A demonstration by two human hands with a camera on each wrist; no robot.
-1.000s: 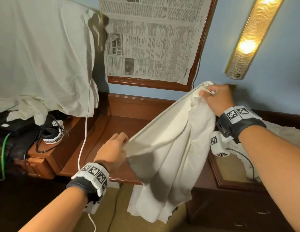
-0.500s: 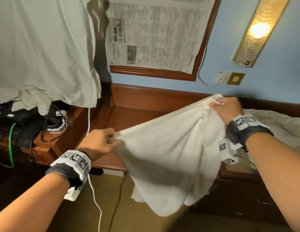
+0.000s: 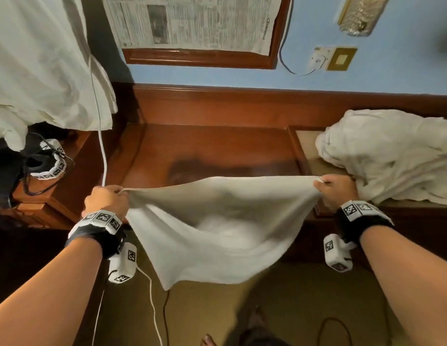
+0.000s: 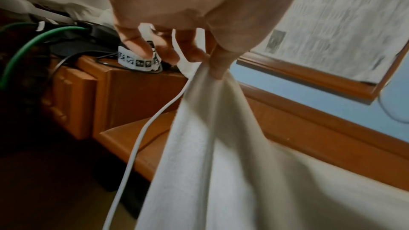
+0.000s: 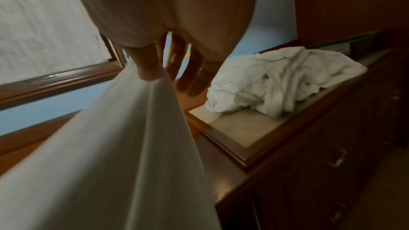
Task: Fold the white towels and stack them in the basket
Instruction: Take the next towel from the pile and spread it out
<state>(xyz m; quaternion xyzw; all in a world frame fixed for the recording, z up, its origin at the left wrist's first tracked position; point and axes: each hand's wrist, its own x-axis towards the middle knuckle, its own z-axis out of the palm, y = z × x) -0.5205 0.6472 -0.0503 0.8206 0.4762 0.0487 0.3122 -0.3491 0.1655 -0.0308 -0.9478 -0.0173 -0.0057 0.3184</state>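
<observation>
Two hands (image 3: 106, 199) (image 3: 334, 189) — one towel (image 3: 217, 228) (stretched).

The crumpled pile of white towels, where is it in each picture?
Head view: the crumpled pile lies at the right edge, on the wooden counter, just beyond the right hand.
Left wrist view: not in it.
Right wrist view: the pile is right of centre, behind the fingers.
Shared landmark: the stretched towel both hands pinch.

Towel (image 3: 217, 228) matt white cloth; desk (image 3: 217, 151) glossy wood.
</observation>
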